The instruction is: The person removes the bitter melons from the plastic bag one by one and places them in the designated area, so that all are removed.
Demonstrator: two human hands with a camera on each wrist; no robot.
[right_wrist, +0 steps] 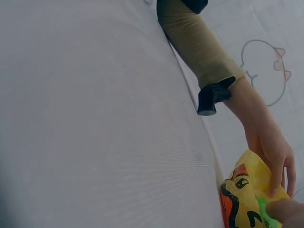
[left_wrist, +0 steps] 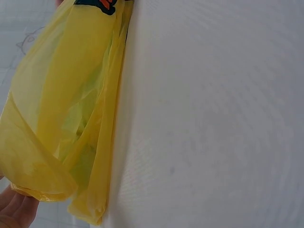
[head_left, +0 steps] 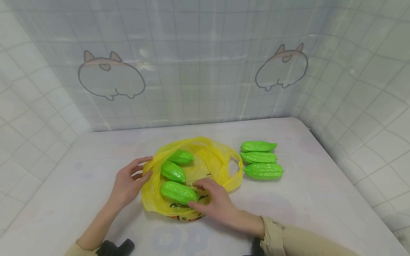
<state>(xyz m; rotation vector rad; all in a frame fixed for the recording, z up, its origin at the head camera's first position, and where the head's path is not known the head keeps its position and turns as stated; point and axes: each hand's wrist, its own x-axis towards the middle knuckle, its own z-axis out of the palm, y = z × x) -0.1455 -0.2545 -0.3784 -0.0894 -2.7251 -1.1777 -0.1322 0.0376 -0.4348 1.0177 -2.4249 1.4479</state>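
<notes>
Item: yellow translucent plastic bag [head_left: 218,160], mouth gaping upward, dark print showing inside, lying on the pale, faintly patterned tabletop [head_left: 320,202].

Item: my left hand [head_left: 127,185], thumb and fingers pinching the bag's left rim.

Item: my right hand [head_left: 220,204], at the mouth's near right side; fingers loosely bent, not gripping; thumb at the end of the glossy, bright-green, ridged, elongated near gourd [head_left: 178,192]. Whether they touch, I cannot tell.

Contents: the near gourd, plus two of like make, the middle gourd [head_left: 173,172] and the far gourd [head_left: 182,157], all along the bag's left side.

Outside: three more green gourds [head_left: 263,171], stacked side by side in a column just right of the bag.

Step, as I judge it: handling the near gourd at the bag's mouth; whether placing or grasping, I cannot tell. Next move probably calls for a steady left pinch and my right hand lifting over the rim.

Edges: the yellow handle loop [head_left: 240,170] lies close against the outside gourds and could snag fingers. Gridded pale curtain [head_left: 198,78] beyond the table's far edge. Freer room: right of the column, and left of my left hand.
</notes>
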